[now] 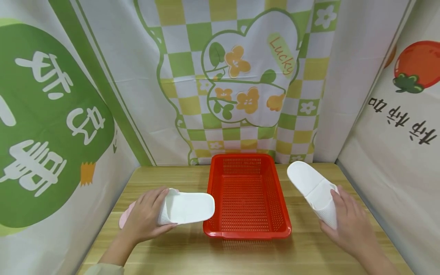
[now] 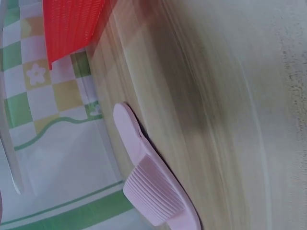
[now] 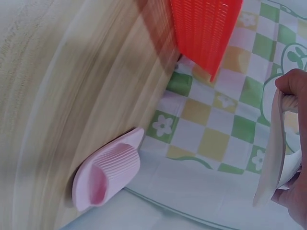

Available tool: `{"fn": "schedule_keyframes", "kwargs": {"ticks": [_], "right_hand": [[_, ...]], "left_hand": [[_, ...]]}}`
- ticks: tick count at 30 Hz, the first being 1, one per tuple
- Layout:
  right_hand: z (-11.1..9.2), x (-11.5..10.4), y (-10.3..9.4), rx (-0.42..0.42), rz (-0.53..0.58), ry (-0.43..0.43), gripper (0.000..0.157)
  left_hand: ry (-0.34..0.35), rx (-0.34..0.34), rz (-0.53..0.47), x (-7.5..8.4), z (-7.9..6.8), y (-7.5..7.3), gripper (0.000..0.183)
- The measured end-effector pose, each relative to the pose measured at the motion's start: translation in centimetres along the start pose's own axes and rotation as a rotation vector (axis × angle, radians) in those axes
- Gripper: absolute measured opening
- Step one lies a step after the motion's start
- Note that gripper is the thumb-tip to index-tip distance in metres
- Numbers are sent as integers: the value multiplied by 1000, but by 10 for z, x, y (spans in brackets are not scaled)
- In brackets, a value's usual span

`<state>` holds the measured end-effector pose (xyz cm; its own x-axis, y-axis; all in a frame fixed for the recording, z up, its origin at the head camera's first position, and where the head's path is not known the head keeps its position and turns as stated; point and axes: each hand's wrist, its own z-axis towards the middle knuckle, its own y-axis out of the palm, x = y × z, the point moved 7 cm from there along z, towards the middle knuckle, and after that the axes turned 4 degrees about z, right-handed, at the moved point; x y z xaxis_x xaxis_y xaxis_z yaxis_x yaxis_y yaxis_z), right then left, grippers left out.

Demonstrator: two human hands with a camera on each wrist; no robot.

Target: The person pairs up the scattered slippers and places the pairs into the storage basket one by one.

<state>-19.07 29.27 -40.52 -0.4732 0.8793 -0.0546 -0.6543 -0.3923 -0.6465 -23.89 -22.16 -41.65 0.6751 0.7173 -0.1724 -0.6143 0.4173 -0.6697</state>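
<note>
My left hand (image 1: 146, 214) grips a white slipper (image 1: 192, 207) around its ribbed strap, the sole's end pointing right and overlapping the basket's left rim in the head view. A second white slipper (image 1: 309, 183) is held by my right hand (image 1: 352, 223), fingers and thumb on either side of the strap; its free end points up and left. Below the left hand, a pink slipper (image 2: 153, 184) lies on the table. Another pink slipper (image 3: 108, 170) rests on the table at the right side, mostly hidden behind my right hand in the head view.
A red perforated plastic basket (image 1: 247, 235) stands mid-table between the hands, its mesh bottom showing. The wood-grain table (image 1: 165, 256) is bordered by printed cloth walls at the back (image 1: 178, 145), left and right.
</note>
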Motion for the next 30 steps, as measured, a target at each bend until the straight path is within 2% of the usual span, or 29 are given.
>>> {"fn": "schedule_keyframes", "kwargs": {"ticks": [7, 16, 24, 30], "right_hand": [[6, -7, -1, -6, 30, -25, 88], [11, -14, -1, -29, 28, -33, 88], [14, -19, -1, -53, 20, -35, 88], [15, -23, -2, -35, 54, -76, 84]], "left_hand": [[27, -30, -14, 3, 10, 5, 98], [63, -35, -20, 11, 19, 10, 97], [61, -119, -5, 15, 22, 15, 102], [95, -100, -15, 19, 27, 16, 103]]}}
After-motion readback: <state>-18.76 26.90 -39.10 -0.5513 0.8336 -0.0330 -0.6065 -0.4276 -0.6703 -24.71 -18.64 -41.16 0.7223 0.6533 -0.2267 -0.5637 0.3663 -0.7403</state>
